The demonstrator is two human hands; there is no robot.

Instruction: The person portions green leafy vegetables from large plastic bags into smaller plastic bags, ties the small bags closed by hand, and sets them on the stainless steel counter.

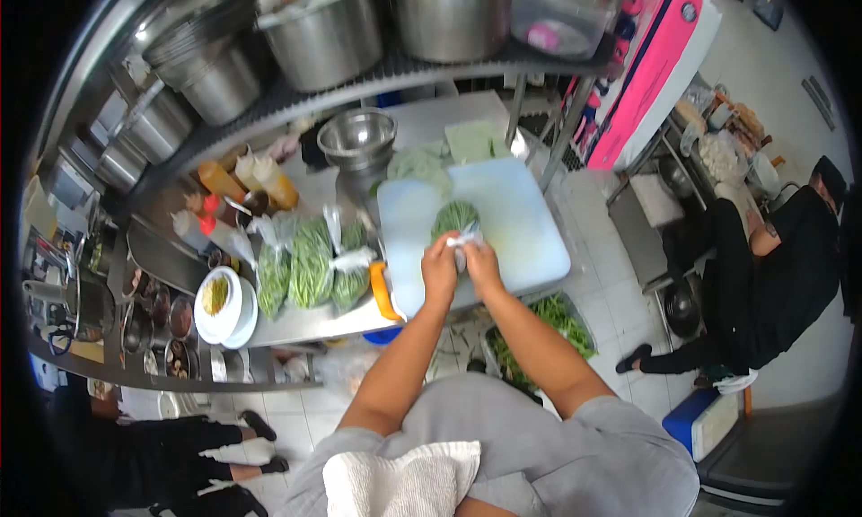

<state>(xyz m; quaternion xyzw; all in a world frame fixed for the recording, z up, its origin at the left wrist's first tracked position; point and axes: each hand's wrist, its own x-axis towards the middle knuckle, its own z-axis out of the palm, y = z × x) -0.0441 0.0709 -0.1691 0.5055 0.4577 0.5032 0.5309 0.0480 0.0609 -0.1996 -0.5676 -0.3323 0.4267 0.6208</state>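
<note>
On the pale blue cutting board (530,221) lies a clear plastic bag of green vegetables (456,216). My left hand (439,267) and my right hand (482,267) are both closed on the bag's gathered neck, close together. Left of the board, several tied bags of cut greens (311,261) lie on the steel table. An orange handle (384,291) sits at the board's left edge; what it belongs to is partly hidden. Loose clear plastic bags (418,169) lie at the board's far left corner.
Metal bowls (357,135), squeeze bottles (274,180) and stacked white plates (218,306) stand on the table. Large pots (453,21) line the shelf above. A crate of leafy greens (561,324) is below my right arm. A co-worker in black (763,275) stands at right.
</note>
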